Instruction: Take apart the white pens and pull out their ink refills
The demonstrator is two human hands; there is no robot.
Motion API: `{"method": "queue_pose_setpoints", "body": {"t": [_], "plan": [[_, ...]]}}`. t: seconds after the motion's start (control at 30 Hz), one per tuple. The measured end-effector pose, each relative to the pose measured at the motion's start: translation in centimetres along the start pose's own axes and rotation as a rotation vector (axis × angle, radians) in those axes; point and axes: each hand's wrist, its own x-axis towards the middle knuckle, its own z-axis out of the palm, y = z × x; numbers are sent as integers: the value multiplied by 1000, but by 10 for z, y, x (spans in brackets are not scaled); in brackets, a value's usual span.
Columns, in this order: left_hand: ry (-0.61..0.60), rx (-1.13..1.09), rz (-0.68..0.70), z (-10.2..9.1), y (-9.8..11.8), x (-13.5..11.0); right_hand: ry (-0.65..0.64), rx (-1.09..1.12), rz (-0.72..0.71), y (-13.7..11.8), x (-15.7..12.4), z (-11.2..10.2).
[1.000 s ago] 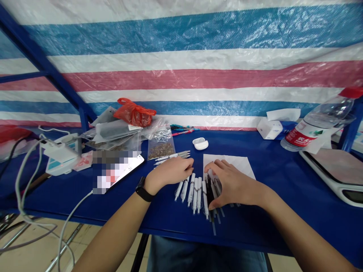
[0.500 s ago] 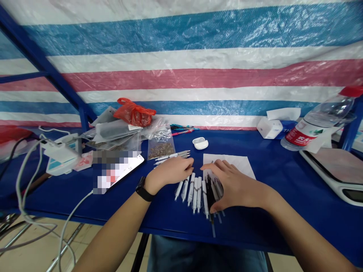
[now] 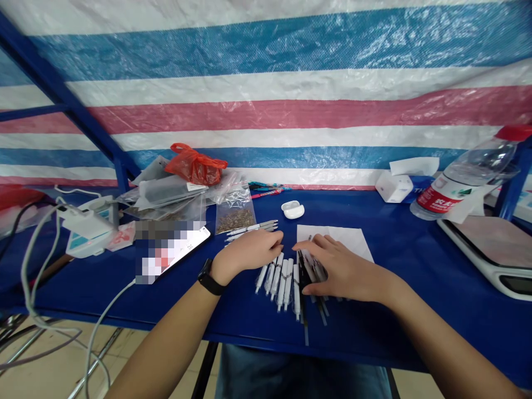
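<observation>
1. Reading the head-camera view as a clock face, I find a lit phone (image 3: 191, 241) at eight o'clock on the blue bench (image 3: 249, 316).
2. Just left of six o'clock, the left hand (image 3: 253, 249) is curled narrow beside the far ends of the white pens (image 3: 284, 282); I can't tell whether it holds anything.
3. Those pens fan out at six o'clock.
4. I see dark pens (image 3: 302, 271) near five o'clock.
5. At four o'clock, the right hand (image 3: 338, 269) arches wide around them.
6. A scale (image 3: 490, 241) sits at three o'clock.
</observation>
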Motion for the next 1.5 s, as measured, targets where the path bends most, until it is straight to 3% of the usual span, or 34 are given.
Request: {"method": "queue_pose_setpoints", "body": {"t": [0.13, 0.4, 1.5], "plan": [[-6, -20, -4, -1, 0, 0, 24, -5, -20, 4, 0, -1], [1, -21, -1, -1, 2, 0, 198, -98, -87, 8, 11, 9], [-18, 5, -25, -1, 3, 0, 146, -96, -112, 4, 11, 6]]}}
